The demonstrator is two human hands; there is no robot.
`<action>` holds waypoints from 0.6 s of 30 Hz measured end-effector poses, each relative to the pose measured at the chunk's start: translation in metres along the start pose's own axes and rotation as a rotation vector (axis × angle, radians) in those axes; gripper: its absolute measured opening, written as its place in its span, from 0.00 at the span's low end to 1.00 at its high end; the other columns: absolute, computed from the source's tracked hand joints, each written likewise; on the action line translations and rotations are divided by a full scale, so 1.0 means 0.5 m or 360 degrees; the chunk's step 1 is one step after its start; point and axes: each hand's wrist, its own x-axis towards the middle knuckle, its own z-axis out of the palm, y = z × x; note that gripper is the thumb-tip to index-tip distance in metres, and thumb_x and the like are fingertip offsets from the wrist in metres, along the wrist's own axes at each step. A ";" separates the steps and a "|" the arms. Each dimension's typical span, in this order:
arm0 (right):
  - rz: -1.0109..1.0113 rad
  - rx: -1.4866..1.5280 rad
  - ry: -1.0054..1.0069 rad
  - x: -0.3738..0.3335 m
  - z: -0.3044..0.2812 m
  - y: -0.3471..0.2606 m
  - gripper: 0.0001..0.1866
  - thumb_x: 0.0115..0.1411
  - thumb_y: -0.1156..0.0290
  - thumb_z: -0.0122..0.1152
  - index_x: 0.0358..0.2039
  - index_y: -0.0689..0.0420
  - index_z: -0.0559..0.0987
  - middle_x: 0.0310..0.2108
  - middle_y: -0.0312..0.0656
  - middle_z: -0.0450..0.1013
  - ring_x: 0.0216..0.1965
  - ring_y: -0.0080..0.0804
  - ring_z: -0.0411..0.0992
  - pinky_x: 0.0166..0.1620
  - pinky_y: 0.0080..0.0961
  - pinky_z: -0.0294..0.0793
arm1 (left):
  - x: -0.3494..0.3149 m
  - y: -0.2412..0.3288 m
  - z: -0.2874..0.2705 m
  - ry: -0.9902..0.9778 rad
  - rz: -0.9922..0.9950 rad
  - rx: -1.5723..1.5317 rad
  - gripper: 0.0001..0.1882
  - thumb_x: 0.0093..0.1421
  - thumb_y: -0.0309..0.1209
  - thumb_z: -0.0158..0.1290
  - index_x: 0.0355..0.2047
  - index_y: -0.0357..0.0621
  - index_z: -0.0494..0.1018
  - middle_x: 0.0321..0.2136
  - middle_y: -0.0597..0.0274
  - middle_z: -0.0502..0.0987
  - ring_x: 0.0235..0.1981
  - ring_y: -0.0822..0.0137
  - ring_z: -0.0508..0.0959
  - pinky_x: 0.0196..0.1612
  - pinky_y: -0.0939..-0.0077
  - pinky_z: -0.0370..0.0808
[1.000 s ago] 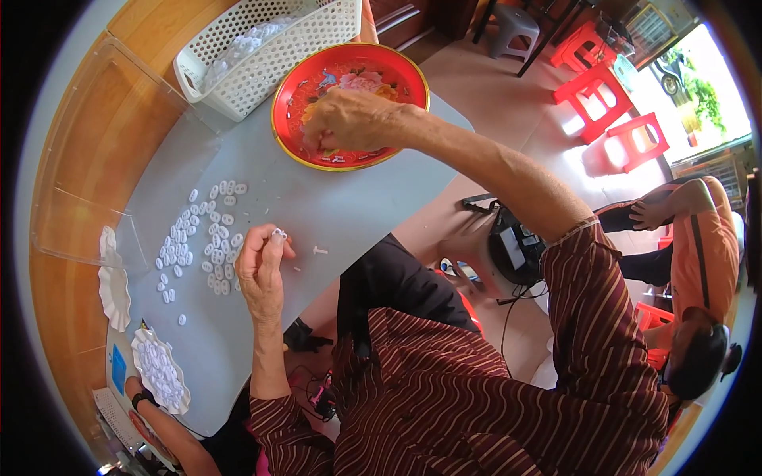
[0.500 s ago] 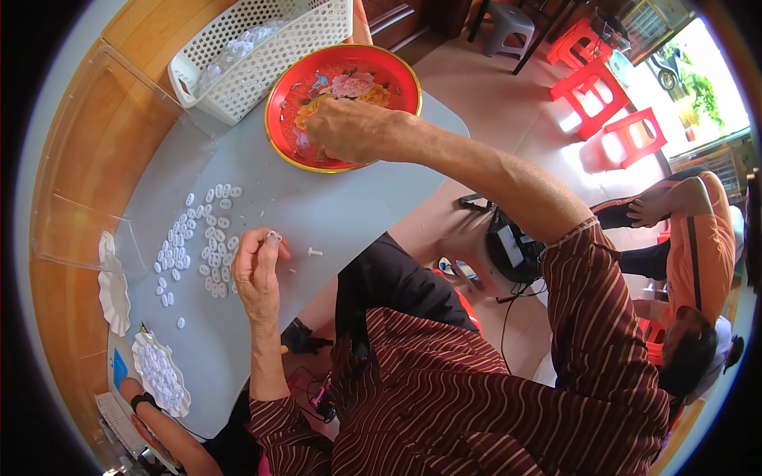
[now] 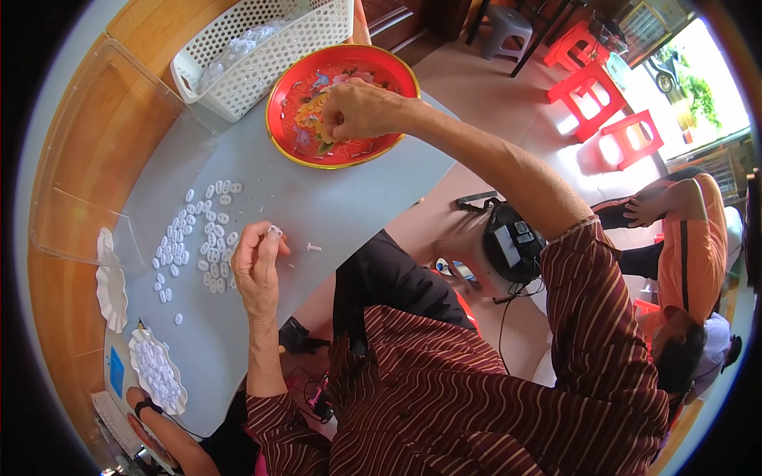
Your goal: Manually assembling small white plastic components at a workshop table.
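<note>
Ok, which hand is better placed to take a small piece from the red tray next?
Likely the right hand: it is over the red tray. The left hand is away from the tray, over the grey table, and occupied, pinching a small white part.

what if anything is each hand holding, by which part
The left hand pinches a small white piece by a part hidden from view; whether the right hand holds anything cannot be told.

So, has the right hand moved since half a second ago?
Yes: against the red tray, the right hand has shifted up and rightward in view.
</note>
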 end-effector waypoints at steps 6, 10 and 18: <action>0.0100 -0.0055 0.0064 -0.016 -0.014 -0.004 0.05 0.44 0.73 0.60 0.22 0.59 0.81 0.21 0.43 0.76 0.26 0.34 0.75 0.33 0.31 0.73 | 0.003 -0.001 0.006 -0.0015 0.0027 -0.0008 0.08 0.59 0.29 0.48 0.31 0.37 0.72 0.19 0.67 0.71 0.24 0.78 0.68 0.30 0.82 0.65; 0.0045 -0.0194 0.0061 -0.016 0.006 -0.040 0.05 0.43 0.76 0.59 0.23 0.61 0.80 0.25 0.49 0.76 0.31 0.42 0.75 0.35 0.34 0.74 | -0.006 -0.007 -0.007 0.0025 0.0006 0.0026 0.08 0.59 0.30 0.48 0.31 0.37 0.72 0.19 0.67 0.70 0.24 0.78 0.68 0.30 0.83 0.65; 0.0055 -0.0393 0.0088 -0.029 -0.001 -0.031 0.05 0.46 0.74 0.59 0.24 0.60 0.80 0.25 0.45 0.76 0.31 0.41 0.76 0.36 0.35 0.74 | 0.001 0.004 0.002 -0.0029 0.0027 0.0072 0.08 0.60 0.30 0.48 0.30 0.38 0.72 0.19 0.67 0.71 0.23 0.78 0.67 0.29 0.83 0.64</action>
